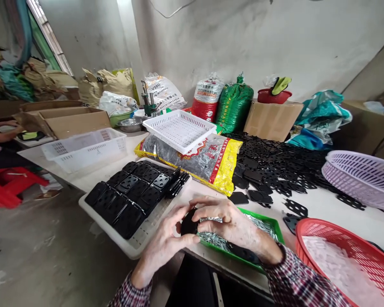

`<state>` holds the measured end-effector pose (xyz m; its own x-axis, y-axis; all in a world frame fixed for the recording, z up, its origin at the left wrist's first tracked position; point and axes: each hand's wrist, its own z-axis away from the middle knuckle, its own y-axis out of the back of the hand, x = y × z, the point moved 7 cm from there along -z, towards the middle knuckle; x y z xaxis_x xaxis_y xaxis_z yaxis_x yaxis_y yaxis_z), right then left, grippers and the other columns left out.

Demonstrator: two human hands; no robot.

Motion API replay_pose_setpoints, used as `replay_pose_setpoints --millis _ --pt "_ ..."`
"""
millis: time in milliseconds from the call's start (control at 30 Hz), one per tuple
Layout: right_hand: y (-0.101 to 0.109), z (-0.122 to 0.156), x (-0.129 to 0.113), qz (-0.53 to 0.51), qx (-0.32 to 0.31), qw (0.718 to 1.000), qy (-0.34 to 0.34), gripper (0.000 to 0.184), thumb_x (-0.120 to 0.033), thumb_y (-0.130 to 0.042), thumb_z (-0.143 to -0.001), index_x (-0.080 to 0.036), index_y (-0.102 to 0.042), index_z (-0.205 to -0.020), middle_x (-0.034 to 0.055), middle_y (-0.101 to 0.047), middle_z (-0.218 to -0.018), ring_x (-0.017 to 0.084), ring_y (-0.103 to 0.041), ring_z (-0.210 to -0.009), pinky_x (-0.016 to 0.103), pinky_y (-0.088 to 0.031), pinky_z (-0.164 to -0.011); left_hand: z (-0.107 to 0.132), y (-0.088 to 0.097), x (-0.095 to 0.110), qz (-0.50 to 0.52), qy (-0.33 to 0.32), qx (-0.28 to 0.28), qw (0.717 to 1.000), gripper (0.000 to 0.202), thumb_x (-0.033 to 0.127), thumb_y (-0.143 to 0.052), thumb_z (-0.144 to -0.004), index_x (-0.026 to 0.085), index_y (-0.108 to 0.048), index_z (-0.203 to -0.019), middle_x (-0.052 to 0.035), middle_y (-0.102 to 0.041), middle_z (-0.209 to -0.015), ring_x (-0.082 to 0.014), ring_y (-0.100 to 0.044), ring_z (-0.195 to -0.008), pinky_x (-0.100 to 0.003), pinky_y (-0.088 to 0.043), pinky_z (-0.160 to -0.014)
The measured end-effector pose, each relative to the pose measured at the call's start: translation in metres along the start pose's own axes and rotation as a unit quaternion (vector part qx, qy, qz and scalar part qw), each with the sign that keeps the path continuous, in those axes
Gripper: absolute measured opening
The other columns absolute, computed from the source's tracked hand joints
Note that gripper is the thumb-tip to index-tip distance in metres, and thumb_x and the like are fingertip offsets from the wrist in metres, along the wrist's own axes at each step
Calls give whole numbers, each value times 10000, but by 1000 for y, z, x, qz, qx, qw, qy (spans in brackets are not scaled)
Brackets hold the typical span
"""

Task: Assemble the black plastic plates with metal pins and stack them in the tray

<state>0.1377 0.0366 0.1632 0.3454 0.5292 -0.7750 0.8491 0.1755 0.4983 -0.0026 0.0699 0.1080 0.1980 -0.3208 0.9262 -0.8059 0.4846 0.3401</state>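
Both hands are closed round a small black plate (188, 223); its underside is hidden. My left hand (166, 241) grips its left and lower edge, while the fingers of my right hand (225, 217) hold its upper right. Beneath my right hand lies a green tray (277, 228) filled with silvery metal pins (217, 243). To the left, a white tray (131, 251) bears rows of stacked black plates (128, 194) with holes, and a few stand on edge at its right end.
Loose black plates (272, 162) are heaped at the back right. A red basket (310, 226) with translucent pieces and a lilac basket (355, 179) stand right. A white basket (179, 128) rests on a yellow-edged bag (227, 166). A person's arm (3, 134) shows at far left.
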Motion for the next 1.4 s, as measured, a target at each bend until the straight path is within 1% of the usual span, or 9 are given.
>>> replay_pose_setpoints --millis 200,367,533,667,700,800,867,1133,1400 --pt "-11 -25 -4 -12 -24 999 41 160 -236 -654 -925 -252 -771 -1033 59 -736 -1153 206 -695 -1066 344 -550 -946 -7 25 6 12 -28 -28 999 570 186 -701 -759 322 -653 -1311 -33 -600 -1371 -239 -609 -1075 -277 -494 -738" --pt "-10 -42 -1 30 -4 998 46 145 -222 -659 -913 -249 -767 -1006 54 -746 -1118 203 -701 -1022 350 -550 -920 -14 38 0 53 -11 -5 999 612 213 -708 -776 262 -603 -1377 -60 -655 -1319 -251 -628 -1075 -331 -530 -863" --pt "5 -58 12 42 43 997 50 163 -320 -640 -925 -222 -768 -946 67 -746 -1039 195 -710 -955 319 -562 -845 -22 59 -7 36 -11 76 996 604 307 -662 -839 231 -547 -1428 -80 -662 -1360 -268 -647 -1142 -365 -574 -894" --pt "23 -74 28 63 93 992 58 194 -353 -639 -921 -203 -758 -948 74 -737 -1011 189 -705 -931 310 -560 -829 -27 82 -24 -107 -11 203 973 443 329 -472 -952 191 -624 -1344 -114 -705 -1291 -220 -736 -899 -322 -627 -681" --pt "25 -79 32 75 100 990 64 189 -346 -636 -922 -202 -757 -945 74 -738 -1008 189 -705 -925 316 -559 -835 -29 84 -30 -130 -13 216 968 412 301 -465 -944 180 -668 -1282 -117 -723 -1258 -223 -740 -902 -333 -631 -701" --pt "22 -92 44 128 98 984 73 175 -309 -620 -936 -202 -758 -933 74 -745 -986 191 -707 -908 329 -556 -838 -35 82 -42 -179 -32 219 959 361 210 -473 -899 169 -740 -1138 -111 -749 -1203 -245 -712 -1069 -402 -574 -953" --pt "16 -100 52 158 85 981 71 164 -281 -620 -937 -199 -762 -928 78 -749 -983 193 -711 -896 329 -558 -830 -38 78 -47 -208 -42 214 953 359 181 -470 -887 161 -747 -1114 -118 -753 -1194 -248 -692 -1131 -419 -513 -1048" --pt "-3 -118 73 195 48 978 56 137 -148 -634 -900 -176 -767 -921 88 -749 -980 190 -708 -850 320 -547 -808 -42 67 -60 -270 -36 202 941 473 146 -505 -868 178 -626 -1323 -105 -782 -1118 -228 -740 -1024 -372 -586 -919" --pt "-16 -127 88 198 34 979 40 187 -52 -636 -839 -178 -775 -838 81 -749 -978 200 -706 -875 313 -545 -840 -48 67 -61 -301 -33 176 937 417 140 -494 -878 133 -676 -1253 -150 -719 -1259 -245 -681 -1164 -386 -517 -1039"
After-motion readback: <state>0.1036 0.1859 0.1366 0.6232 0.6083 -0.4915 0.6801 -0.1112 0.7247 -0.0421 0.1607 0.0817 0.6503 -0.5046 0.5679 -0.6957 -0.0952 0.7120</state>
